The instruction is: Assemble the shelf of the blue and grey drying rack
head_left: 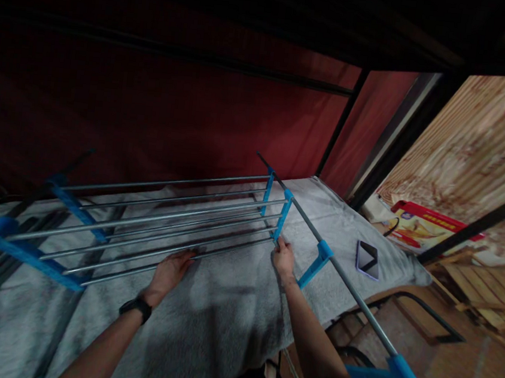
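Seating the front bar [232, 249] in the blue bracket [282, 216] seems the step: left hand [173, 269] curled at the bar, grip unclear; right hand [284, 260] pinching the bracket's foot. The rack [186, 214] lies toward the far edge of the blanket [200, 340]; next, aligned pressure seems needed.

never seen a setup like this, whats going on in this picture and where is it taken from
There is no machine here, only a person's two bare hands. The camera sits on that person's head, so this single view looks forward and down along their arms.

On the grey blanket is a rack of metal-looking rods joined by blue brackets. The left hand, with a dark wristband, is at the lowest rod; the right hand is at the lower end of a blue bracket. How firmly either hand grips is hard to tell. A phone-like device lies further right on the blanket.
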`<act>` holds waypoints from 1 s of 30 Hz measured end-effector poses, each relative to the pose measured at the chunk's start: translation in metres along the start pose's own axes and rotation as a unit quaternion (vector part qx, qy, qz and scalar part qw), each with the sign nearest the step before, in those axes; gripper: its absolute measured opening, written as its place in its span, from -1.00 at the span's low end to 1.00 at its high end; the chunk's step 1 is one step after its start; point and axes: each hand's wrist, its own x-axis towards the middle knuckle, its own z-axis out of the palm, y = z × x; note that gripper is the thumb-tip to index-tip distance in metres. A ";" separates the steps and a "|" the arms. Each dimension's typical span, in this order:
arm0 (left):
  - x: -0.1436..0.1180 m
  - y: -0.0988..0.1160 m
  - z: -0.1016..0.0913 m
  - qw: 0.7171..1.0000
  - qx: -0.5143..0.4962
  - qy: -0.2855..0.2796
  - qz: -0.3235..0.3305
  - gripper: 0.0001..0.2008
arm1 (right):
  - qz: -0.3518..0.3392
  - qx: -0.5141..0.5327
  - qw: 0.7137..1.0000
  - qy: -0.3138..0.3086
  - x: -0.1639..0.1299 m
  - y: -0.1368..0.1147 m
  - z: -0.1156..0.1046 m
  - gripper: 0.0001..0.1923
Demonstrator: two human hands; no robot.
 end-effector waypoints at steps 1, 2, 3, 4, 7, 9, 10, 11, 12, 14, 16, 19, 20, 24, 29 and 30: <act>-0.001 0.000 0.000 1.000 0.003 0.000 0.000 -0.61 | -0.001 -0.001 1.000 0.001 0.000 0.000 0.000 -0.38; -0.001 0.001 0.001 1.000 0.006 0.001 -0.001 -0.61 | -0.002 -0.002 1.000 0.001 0.000 0.000 0.000 -0.38; -0.002 0.001 0.001 1.000 0.009 0.003 -0.003 -0.60 | -0.004 -0.002 1.000 0.001 -0.001 0.000 0.000 -0.38; -0.002 0.001 0.002 1.000 0.011 0.003 -0.003 -0.60 | -0.006 -0.002 1.000 0.000 -0.001 0.000 0.000 -0.38; -0.001 0.000 0.002 1.000 0.018 0.000 -0.005 -0.59 | -0.010 -0.001 1.000 -0.003 -0.001 0.000 -0.001 -0.38; 0.000 0.000 0.001 1.000 0.021 -0.002 -0.004 -0.60 | -0.009 0.000 1.000 -0.003 -0.001 0.000 -0.002 -0.38; 0.000 -0.001 0.001 1.000 0.021 -0.004 -0.003 -0.60 | -0.010 0.001 1.000 -0.003 -0.001 0.000 -0.002 -0.38; 0.001 -0.001 0.000 1.000 0.021 -0.005 -0.003 -0.60 | -0.011 0.002 1.000 -0.003 -0.001 0.000 -0.002 -0.38; 0.001 -0.002 0.000 1.000 0.021 -0.007 -0.002 -0.59 | -0.013 0.004 1.000 -0.001 -0.001 0.000 -0.002 -0.38; 0.002 -0.002 0.000 1.000 0.019 -0.014 -0.003 -0.57 | -0.017 0.006 1.000 0.002 -0.001 0.000 -0.002 -0.38; 0.003 -0.004 0.001 1.000 0.013 -0.017 -0.007 -0.56 | -0.018 0.008 1.000 0.003 -0.001 0.001 -0.002 -0.38; 0.004 -0.006 0.003 1.000 0.000 -0.011 -0.012 -0.57 | -0.014 0.009 1.000 0.002 -0.001 0.001 -0.002 -0.38; 0.004 -0.007 0.004 1.000 -0.003 -0.007 -0.013 -0.58 | -0.013 0.009 1.000 0.001 -0.001 0.001 -0.002 -0.38; 0.006 -0.008 0.005 1.000 -0.008 -0.004 -0.010 -0.60 | -0.007 0.003 1.000 -0.006 0.000 0.001 -0.002 -0.38; 0.005 -0.006 0.002 1.000 -0.005 -0.019 -0.008 -0.57 | -0.011 -0.003 1.000 -0.008 0.000 0.001 -0.003 -0.38; 0.004 -0.005 0.002 1.000 -0.005 -0.020 -0.007 -0.57 | -0.014 -0.004 1.000 -0.007 0.000 0.001 -0.003 -0.38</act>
